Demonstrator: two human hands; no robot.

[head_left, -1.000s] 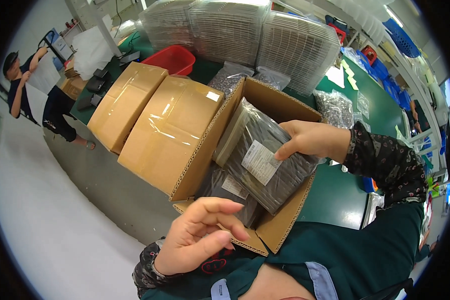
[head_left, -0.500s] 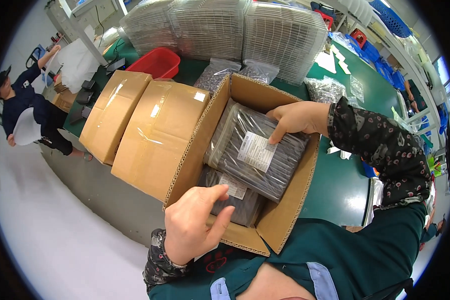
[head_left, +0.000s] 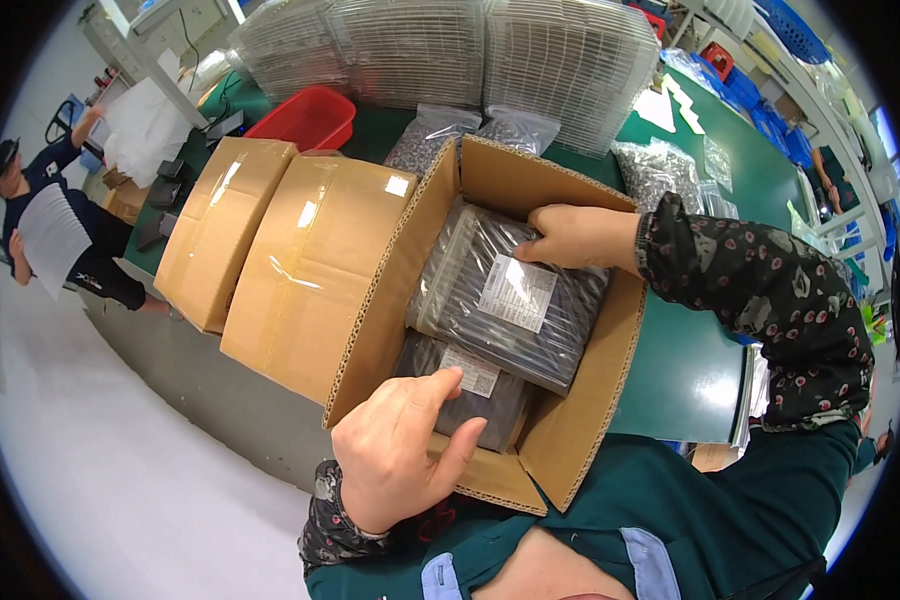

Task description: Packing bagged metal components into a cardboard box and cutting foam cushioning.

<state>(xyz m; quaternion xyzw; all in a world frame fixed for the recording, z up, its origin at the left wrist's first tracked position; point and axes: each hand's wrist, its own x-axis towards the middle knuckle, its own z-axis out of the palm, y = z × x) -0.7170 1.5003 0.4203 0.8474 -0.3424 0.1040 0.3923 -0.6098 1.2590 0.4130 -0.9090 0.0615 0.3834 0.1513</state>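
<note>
An open cardboard box (head_left: 583, 440) stands in front of me. Inside it lies a clear plastic bag of dark, flat strips (head_left: 450, 285) with a white label, tilted across a second similar labelled bag (head_left: 430, 360). My right hand (head_left: 580, 238) grips the far edge of the upper bag, thumb on top; its other fingers are partly hidden. Over the near left corner of the box is my left hand (head_left: 395, 450), empty, with thumb and forefinger apart. Its remaining fingers are curled and mostly out of sight.
Two taped cardboard boxes (head_left: 315, 265) stand to the left. Behind are a red basin (head_left: 305, 118), clear plastic trays (head_left: 570, 75) in stacks and bags of small parts (head_left: 655, 172) on the green table (head_left: 685, 370). A person (head_left: 45, 200) with white sheets stands at far left.
My right hand has slid left along the upper bag's far edge, and that bag has shifted slightly. My left hand has barely moved. The person at left has lifted the sheets.
</note>
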